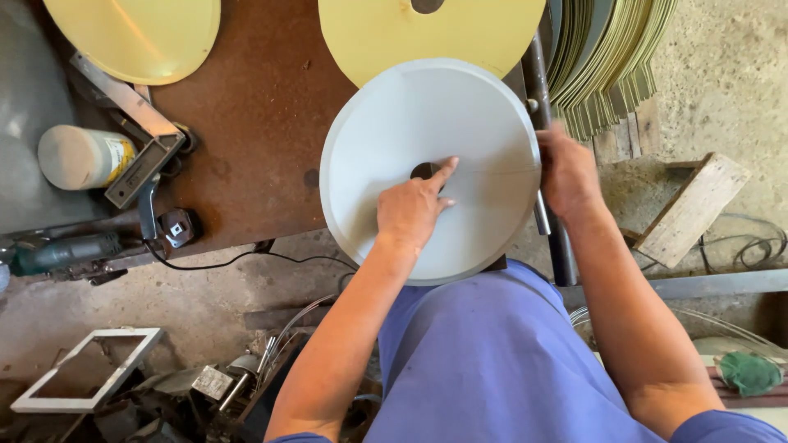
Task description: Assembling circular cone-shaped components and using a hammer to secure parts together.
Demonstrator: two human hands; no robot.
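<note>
A large pale grey cone-shaped sheet-metal disc (410, 115) with a small centre hole lies on the rusty brown workbench (254, 115). A straight seam runs from the hole to the disc's right rim. My left hand (414, 209) rests on the disc, its index finger pointing at the centre hole. My right hand (566, 172) grips the disc's right rim where the seam ends. Just beyond the grey disc lies a yellow disc (427, 37) of similar size, partly covered by it.
Another yellow disc (135, 33) sits at the bench's far left. A metal clamp tool (135, 139), a white canister (82, 156) and a power drill (61, 253) lie left. Stacked sheet-metal blanks (607, 57) lean at upper right. A wood block (694, 209) and scrap metal lie on the floor.
</note>
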